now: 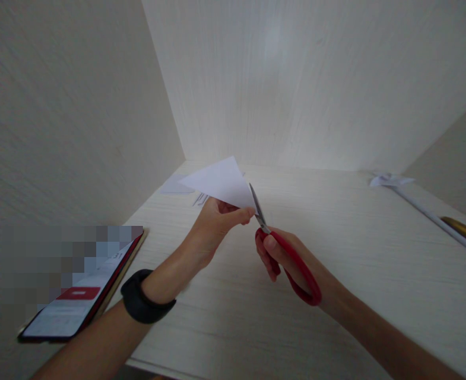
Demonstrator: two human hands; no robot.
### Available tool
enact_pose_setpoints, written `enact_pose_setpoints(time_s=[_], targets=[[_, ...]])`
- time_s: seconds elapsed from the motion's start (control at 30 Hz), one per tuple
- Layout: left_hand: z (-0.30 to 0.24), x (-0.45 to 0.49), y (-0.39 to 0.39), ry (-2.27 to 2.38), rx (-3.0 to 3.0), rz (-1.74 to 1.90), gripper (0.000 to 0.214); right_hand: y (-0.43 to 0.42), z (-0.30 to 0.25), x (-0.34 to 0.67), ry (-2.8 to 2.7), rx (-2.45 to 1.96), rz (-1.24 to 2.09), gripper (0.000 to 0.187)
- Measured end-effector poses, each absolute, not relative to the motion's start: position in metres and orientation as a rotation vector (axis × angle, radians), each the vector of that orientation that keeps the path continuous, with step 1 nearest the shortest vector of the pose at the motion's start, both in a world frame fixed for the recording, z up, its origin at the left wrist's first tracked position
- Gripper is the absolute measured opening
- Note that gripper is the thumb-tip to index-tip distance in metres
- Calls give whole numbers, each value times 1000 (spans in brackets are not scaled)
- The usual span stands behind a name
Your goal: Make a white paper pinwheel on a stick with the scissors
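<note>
My left hand (220, 221) pinches a white piece of paper (224, 182) by its lower right corner, thumb in front. The paper looks roughly triangular and is held up above the table. In my right hand (286, 253) is a pair of scissors (304, 279) with red handles, my fingers through the loops. Their metal blades point up and to the left, at the paper's right edge near my left thumb. Whether the blades have paper between them I cannot tell. A black band (143, 295) is around my left wrist.
Behind the held paper, another sheet (175, 184) lies on the pale table (335, 221). A phone (58, 316) leans at the left. On the right lie a white paper stick with a folded top (415, 206) and a gold-coloured object (464, 232). Pale walls enclose the table.
</note>
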State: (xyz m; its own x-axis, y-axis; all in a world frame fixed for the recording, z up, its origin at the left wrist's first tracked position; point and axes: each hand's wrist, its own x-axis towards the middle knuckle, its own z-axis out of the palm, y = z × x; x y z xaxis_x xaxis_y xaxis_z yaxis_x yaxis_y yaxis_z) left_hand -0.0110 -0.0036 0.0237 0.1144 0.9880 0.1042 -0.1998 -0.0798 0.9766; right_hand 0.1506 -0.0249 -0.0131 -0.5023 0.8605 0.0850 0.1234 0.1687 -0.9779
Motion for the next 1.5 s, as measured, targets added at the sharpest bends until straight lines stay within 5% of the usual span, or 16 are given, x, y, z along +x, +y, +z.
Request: enact_pose_setpoints(time_s=[1.5], targets=[[21, -8, -5, 921, 1098, 1267, 14, -25, -13, 149, -1741, -978, 1432, 58]])
